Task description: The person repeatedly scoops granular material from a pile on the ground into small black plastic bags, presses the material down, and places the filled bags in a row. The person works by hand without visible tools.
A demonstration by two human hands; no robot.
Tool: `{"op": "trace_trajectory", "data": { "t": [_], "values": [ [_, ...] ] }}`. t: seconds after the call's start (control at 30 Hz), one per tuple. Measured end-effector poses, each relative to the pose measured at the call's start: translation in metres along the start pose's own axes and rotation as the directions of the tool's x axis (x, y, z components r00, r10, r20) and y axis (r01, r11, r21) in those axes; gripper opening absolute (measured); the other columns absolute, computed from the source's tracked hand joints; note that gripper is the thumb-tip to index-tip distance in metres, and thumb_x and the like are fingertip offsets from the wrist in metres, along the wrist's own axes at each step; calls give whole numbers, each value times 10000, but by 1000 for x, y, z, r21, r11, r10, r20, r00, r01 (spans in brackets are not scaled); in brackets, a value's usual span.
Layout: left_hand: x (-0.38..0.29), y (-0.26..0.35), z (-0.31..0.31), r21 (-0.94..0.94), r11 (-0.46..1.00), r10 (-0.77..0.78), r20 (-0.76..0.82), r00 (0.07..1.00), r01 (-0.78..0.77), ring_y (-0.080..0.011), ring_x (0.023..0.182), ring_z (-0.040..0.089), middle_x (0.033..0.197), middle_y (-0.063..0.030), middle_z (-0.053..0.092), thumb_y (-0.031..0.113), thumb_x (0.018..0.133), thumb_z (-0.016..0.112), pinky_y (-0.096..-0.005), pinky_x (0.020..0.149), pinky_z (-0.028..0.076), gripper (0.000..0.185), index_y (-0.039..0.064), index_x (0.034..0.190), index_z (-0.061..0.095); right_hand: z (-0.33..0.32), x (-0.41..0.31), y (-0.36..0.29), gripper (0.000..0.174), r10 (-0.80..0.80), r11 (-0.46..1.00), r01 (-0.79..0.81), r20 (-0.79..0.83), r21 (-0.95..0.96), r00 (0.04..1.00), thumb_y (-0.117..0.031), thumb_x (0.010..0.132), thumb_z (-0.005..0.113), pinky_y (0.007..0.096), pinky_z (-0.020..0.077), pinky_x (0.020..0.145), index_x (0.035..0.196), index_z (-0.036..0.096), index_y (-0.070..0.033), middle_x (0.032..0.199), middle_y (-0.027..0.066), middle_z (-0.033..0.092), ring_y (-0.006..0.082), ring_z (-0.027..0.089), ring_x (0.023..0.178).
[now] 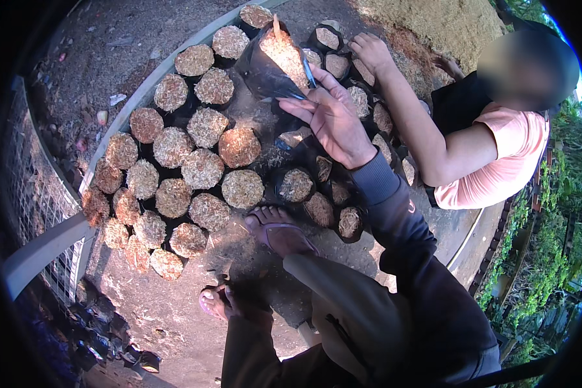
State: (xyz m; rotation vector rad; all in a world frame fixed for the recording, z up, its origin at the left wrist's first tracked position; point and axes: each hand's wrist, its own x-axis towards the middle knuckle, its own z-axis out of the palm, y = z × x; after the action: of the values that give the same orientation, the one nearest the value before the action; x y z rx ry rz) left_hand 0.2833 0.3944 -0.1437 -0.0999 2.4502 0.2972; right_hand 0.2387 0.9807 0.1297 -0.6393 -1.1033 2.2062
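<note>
My right hand (337, 116) pinches the rim of a black plastic grow bag (257, 70) between thumb and fingers. The bag tilts so that its mouth faces up, showing pale, sunlit wood shavings (283, 53) inside. A thin wood-like piece (276, 28) stands up at its far edge. Below my wrist are several smaller, part-filled black bags (296, 184), some with crumpled rims. On the left side, a cluster of fuller black bags (202, 169), topped with straw-like shavings, stands on the ground. My left hand is out of view.
A co-worker (490, 150) in a pink shirt leans in from the right, one hand (371, 53) over the bags. Beyond lies a heap of sawdust-like material (417, 24). A pale bar (174, 53) curves behind the cluster. Wire mesh (39, 169) stands left; my sandalled foot (281, 233) is beside the bags.
</note>
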Motion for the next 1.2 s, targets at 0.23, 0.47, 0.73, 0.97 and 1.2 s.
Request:
{"op": "trace_trajectory", "data": {
  "t": [0.23,0.47,0.73,0.97,1.2],
  "values": [
    [22,-5,-17,74,997,29,-48,998,-25,-510,1545,176,1663,-332,205,720,975,511,-603,1240,184,888,190,1651,284,-84,97,-44,326,-181,981,150,-290,-125,940,-52,1093,431,390,625,1001,1407,384,24,1251,225,610,319,690,1137],
    [23,7,-25,189,981,-30,-69,997,42,-514,1558,190,1676,-329,218,751,953,533,-618,1244,195,915,181,1639,331,-175,187,-72,244,-217,970,241,-403,9,889,-121,1089,461,418,626,956,1301,488,-4,1228,152,563,337,653,1122],
    [11,32,-44,118,988,-103,5,995,102,-507,1566,172,1672,-347,207,745,924,604,-588,1252,203,861,210,1583,458,-238,249,-88,272,-324,945,295,-271,-145,906,-101,1096,455,402,595,958,1330,591,-81,1299,118,638,238,633,1131],
    [8,36,-45,197,979,-54,-10,999,55,-511,1562,178,1670,-356,199,756,955,528,-578,1258,194,845,208,1591,431,-281,227,-88,266,-309,762,105,-217,-639,926,-189,1080,520,408,585,946,1303,598,-67,1244,136,653,272,633,1136],
    [21,10,-33,152,983,-102,-12,995,102,-477,1574,171,1685,-328,189,785,947,499,-532,1274,180,916,192,1628,349,-321,177,-90,264,-147,-193,-169,-141,-967,979,-242,1063,554,418,587,899,1233,621,-51,1162,153,674,300,660,1066]
  ]
}}
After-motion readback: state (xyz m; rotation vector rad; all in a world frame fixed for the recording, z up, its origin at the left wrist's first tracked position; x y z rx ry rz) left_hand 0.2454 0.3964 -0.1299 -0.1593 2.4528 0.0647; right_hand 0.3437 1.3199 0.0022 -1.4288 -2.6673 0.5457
